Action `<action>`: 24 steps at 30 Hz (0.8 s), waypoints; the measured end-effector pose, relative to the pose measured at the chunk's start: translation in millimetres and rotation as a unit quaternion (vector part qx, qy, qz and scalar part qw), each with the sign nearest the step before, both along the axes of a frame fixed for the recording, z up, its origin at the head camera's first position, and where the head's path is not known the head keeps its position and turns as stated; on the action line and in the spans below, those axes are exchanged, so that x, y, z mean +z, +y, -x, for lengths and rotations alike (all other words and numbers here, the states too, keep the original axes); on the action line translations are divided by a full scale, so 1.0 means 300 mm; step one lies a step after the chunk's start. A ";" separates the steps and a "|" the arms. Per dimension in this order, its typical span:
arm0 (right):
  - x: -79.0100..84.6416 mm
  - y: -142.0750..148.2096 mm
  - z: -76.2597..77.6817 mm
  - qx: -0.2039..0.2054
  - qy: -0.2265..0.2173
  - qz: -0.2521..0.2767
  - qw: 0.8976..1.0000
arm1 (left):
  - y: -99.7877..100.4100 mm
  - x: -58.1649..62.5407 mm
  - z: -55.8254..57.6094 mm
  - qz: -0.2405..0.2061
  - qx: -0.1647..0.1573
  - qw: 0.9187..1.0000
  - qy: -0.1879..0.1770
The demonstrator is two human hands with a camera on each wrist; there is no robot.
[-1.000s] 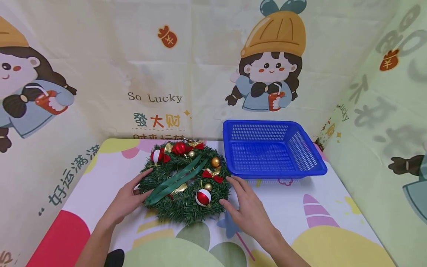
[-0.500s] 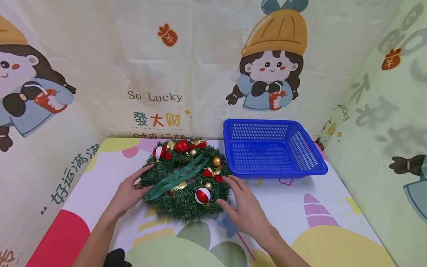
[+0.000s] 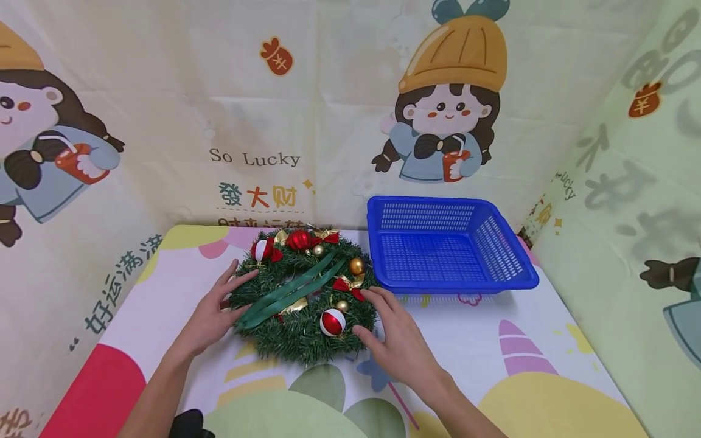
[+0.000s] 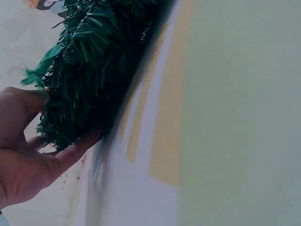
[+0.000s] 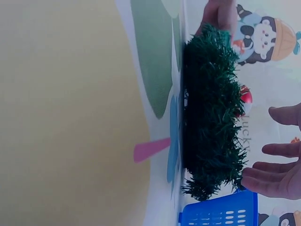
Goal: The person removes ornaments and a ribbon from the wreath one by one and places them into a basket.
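Note:
A green Christmas wreath (image 3: 298, 344) lies on the table, dressed with red, white and gold baubles and small red and gold bows. A green ribbon (image 3: 285, 298) runs loosely across it. My left hand (image 3: 210, 313) is at the wreath's left edge, fingers spread and thumb over the rim. The left wrist view shows the digits of the left hand (image 4: 33, 155) on both sides of the wreath's edge, touching the greenery. At the opposite edge, my right hand (image 3: 402, 347) is spread with fingertips close by a red bow. In the right wrist view, its fingers (image 5: 277, 181) are relaxed.
Just right of the wreath, a blue plastic basket (image 3: 451, 286) stands at the back of the table, its near left corner close to the greenery. The patterned table (image 3: 465, 353) meets a printed cloth wall (image 3: 339, 121) behind. A black object (image 3: 188, 424) shows at the front edge.
The wreath has shifted very slightly up and right since a second ago, then stayed put. A left finger has lifted off the greenery. The right hand has drifted slightly left.

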State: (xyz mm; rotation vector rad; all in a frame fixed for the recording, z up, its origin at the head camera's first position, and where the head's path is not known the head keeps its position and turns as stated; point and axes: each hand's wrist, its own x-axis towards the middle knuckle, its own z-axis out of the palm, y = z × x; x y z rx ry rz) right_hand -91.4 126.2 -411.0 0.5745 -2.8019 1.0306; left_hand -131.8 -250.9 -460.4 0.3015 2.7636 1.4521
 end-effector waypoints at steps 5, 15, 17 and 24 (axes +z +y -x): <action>0.008 -0.001 0.001 0.002 0.004 0.008 1.000 | 0.002 -0.006 -0.007 0.007 -0.022 1.000 0.016; 0.009 0.001 0.017 0.030 0.030 0.034 0.999 | -0.014 -0.025 0.001 0.042 -0.031 0.998 0.032; 0.007 0.001 0.019 0.036 0.030 0.034 0.998 | -0.013 -0.031 0.006 0.049 -0.033 0.997 0.054; 0.006 -0.004 0.019 0.049 0.048 0.031 0.997 | -0.008 -0.042 0.013 0.065 -0.035 0.989 0.129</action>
